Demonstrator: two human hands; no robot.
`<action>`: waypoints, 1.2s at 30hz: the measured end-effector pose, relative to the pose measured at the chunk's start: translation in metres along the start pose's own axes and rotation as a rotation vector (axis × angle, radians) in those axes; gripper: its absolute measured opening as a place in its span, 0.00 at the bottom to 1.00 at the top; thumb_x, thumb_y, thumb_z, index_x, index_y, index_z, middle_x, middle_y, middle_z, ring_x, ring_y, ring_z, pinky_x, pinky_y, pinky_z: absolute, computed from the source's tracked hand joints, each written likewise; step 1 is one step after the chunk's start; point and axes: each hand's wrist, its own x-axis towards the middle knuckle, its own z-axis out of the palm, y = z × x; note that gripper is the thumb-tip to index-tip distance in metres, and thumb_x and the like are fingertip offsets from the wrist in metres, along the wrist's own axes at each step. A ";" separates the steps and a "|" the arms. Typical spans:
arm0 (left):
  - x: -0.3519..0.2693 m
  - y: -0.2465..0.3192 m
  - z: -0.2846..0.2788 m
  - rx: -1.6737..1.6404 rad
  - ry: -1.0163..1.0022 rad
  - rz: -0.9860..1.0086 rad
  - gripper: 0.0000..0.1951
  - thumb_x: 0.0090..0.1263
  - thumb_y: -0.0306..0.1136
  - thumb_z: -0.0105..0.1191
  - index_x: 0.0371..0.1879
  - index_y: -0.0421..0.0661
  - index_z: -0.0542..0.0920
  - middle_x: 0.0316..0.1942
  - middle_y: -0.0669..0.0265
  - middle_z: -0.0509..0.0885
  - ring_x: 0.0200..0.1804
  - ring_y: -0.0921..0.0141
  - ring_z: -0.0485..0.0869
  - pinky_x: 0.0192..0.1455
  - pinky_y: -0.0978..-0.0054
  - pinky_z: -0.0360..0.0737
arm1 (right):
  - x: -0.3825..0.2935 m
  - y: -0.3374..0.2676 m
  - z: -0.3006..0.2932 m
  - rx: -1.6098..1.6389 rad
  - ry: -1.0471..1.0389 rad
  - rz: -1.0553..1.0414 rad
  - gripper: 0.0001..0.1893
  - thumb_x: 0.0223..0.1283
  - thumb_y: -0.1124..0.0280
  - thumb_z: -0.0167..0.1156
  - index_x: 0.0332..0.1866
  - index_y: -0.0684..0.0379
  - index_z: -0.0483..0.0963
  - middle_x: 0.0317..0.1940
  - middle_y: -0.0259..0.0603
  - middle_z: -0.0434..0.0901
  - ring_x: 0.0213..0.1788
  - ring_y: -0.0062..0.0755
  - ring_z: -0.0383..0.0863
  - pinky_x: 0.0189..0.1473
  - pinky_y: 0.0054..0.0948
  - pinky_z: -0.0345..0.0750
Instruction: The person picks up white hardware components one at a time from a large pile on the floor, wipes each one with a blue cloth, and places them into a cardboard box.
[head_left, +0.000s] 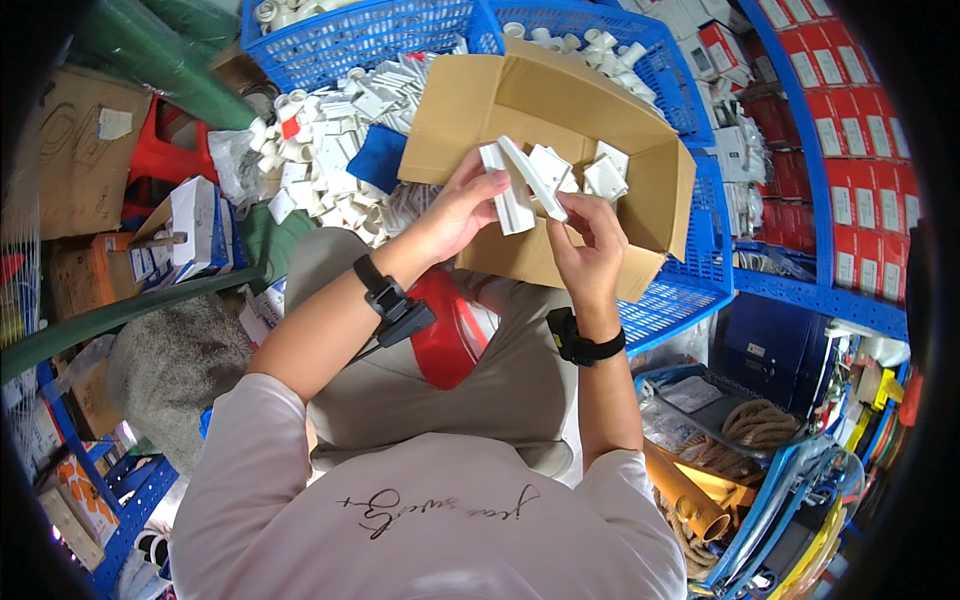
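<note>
Over the near side of an open cardboard box, my left hand grips a white plastic box-like piece with a grooved side. My right hand pinches the lower end of a thin white plastic plate between thumb and fingers. The plate leans at an angle beside the piece in my left hand; their upper ends are close, and whether they touch is hard to tell. Inside the cardboard box lie several white square plastic plates, some with small holes.
A pile of white plastic pipe fittings and plates lies left of the box, with a blue cloth on it. Blue plastic baskets stand behind and under the box. Shelves with red boxes rise at right; a green bar crosses at left.
</note>
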 end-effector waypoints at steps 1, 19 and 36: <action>0.000 -0.001 -0.002 0.005 0.010 0.005 0.25 0.66 0.39 0.51 0.60 0.48 0.60 0.52 0.64 0.70 0.53 0.69 0.74 0.51 0.67 0.74 | -0.001 0.003 0.001 0.010 -0.006 -0.001 0.11 0.45 0.86 0.60 0.37 0.66 0.75 0.34 0.42 0.78 0.36 0.28 0.79 0.38 0.22 0.78; 0.003 0.001 -0.004 -0.024 0.006 -0.063 0.24 0.66 0.37 0.50 0.59 0.48 0.59 0.55 0.61 0.69 0.58 0.67 0.70 0.60 0.63 0.68 | 0.011 0.010 -0.011 -0.019 -0.407 -0.129 0.19 0.48 0.84 0.59 0.49 0.61 0.72 0.49 0.45 0.76 0.53 0.42 0.74 0.55 0.32 0.70; 0.006 0.003 0.001 0.130 0.232 0.106 0.31 0.63 0.39 0.56 0.58 0.50 0.52 0.52 0.62 0.65 0.55 0.71 0.68 0.54 0.68 0.69 | 0.065 -0.020 0.020 -0.456 -0.566 -0.189 0.16 0.46 0.71 0.60 0.42 0.63 0.70 0.32 0.56 0.77 0.32 0.53 0.78 0.35 0.41 0.75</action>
